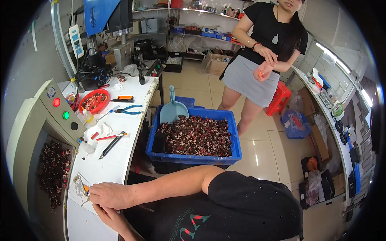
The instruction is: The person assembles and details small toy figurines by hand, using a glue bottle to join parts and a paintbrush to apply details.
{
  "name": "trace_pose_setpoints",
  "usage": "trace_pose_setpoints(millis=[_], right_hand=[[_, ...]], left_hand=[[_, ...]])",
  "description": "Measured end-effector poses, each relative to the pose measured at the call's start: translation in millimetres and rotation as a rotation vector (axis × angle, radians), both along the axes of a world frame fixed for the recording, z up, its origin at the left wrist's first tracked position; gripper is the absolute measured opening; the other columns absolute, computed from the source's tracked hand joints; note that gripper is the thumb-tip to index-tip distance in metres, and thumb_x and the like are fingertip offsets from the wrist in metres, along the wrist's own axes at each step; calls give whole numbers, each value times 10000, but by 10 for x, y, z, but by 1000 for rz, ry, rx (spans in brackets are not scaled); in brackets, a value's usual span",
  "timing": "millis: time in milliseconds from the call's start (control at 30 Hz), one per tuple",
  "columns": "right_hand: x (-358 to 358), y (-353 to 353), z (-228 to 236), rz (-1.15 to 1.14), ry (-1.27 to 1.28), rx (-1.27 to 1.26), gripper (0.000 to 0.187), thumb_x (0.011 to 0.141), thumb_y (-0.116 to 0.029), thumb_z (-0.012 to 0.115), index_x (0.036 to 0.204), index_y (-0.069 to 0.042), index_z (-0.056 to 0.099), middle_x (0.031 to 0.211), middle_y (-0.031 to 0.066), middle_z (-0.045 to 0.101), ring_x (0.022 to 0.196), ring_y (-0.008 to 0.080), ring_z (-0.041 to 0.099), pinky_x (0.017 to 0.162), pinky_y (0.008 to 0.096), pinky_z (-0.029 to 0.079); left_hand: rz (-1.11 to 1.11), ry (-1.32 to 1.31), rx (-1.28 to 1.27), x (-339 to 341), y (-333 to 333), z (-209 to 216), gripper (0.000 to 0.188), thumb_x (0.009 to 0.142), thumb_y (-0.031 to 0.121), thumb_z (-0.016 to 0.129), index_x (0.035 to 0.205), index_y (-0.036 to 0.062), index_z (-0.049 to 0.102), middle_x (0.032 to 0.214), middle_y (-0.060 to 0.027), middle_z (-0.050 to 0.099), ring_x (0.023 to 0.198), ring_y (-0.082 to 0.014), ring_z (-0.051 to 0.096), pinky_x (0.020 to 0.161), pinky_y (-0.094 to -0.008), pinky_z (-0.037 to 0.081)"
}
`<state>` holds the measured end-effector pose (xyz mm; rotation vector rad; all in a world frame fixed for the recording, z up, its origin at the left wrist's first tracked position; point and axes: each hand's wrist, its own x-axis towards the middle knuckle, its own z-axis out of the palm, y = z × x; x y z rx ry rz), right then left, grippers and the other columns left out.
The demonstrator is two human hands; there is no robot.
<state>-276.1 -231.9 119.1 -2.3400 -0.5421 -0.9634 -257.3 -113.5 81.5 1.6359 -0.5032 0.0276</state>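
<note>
At the left table's near end, my right hand (109, 195) is closed round a small yellow-and-dark tool (86, 188), of which only one end shows. Grey crumbly bits (79, 184) lie just beyond its tip, on a pale sheet. My left hand (110, 220) is tucked close under the right one, its fingers bent in and partly covered; what they grip is hidden. On the white tabletop (116, 160) farther off lie a black cutter knife (111, 145), a slim red tool (112, 136) and blue-handled pliers (129, 109).
A grey machine (44, 100) with lit buttons holds a heap of small dark and red parts (54, 172). Similar parts fill a blue crate (193, 158) with a pale blue scoop (173, 110). A red dish (94, 100) sits farther back. Another person (257, 52) stands beyond the crate.
</note>
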Motion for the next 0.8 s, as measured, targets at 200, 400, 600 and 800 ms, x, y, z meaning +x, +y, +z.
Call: trace_pose_setpoints(millis=[200, 400, 600, 800], right_hand=[[-259, 243, 195, -8, -18, -23, 168, 744, -67, 610, 842, 9, 497, 878, 138, 496, 820, 277, 525, 736, 367, 463], [-417, 295, 242, -18, 1, -28, 191, 733, -72, 614, 858, 12, 497, 890, 139, 499, 834, 282, 531, 746, 370, 469], [-390, 262, 248, -15, 25, -54, 335, 609, -56, 686, 874, 14, 493, 939, 144, 492, 878, 297, 517, 799, 363, 462], [29, 121, 356, 45, 58, -42, 318, 592, -38, 681, 833, 9, 479, 924, 153, 490, 850, 304, 524, 743, 385, 465]], left_hand=[[6, -80, -11, -187, 238, 102, 350, 1015, 231, 403, 1249, -20, 473, 1058, -107, 565, 891, -144, 547, 728, -235, 448], [1, -38, -6, -368, 284, 179, 354, 1017, 245, 405, 1243, -20, 472, 1045, -101, 562, 878, -149, 543, 725, -242, 450], [-4, -40, -35, -417, 229, 294, 327, 1008, 264, 403, 1154, -16, 490, 976, -98, 562, 849, -156, 526, 741, -262, 437], [16, -60, -19, -53, 115, 387, 377, 1012, 285, 397, 1207, -27, 479, 1038, -116, 558, 897, -169, 534, 770, -260, 438]])
